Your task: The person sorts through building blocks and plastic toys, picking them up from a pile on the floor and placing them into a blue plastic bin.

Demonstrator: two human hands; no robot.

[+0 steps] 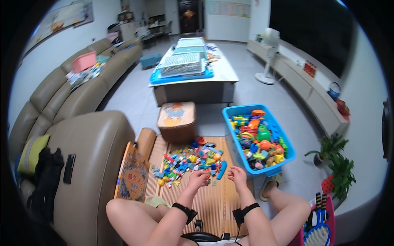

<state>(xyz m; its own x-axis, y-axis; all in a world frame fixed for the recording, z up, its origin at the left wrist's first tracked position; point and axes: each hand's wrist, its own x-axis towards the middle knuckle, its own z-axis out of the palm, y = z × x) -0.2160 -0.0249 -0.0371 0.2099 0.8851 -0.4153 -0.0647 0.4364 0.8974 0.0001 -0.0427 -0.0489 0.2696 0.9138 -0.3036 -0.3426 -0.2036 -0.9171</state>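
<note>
My left hand (198, 179) hovers over the near edge of a pile of small colourful toy pieces (184, 163) on a bamboo mat (212, 203). Its fingers are bent together, and whether something small is between them cannot be told. My right hand (237, 176) is raised to the right of the pile, fingers curled and partly apart, with no object visible in it. A blue curved toy piece (221, 170) lies between the two hands. Beyond my right hand stands a blue plastic bin (229, 123) filled with mixed toys, including a green ball (263, 135) and an orange ball (265, 144).
A cushioned stool (177, 123) stands behind the pile. A flat printed box (133, 176) leans beside the leather sofa (89, 153) at left. Farther back is a table (227, 72) bearing stacked baskets. Potted plants (332, 153) and a pink bin (331, 212) with rackets are at right.
</note>
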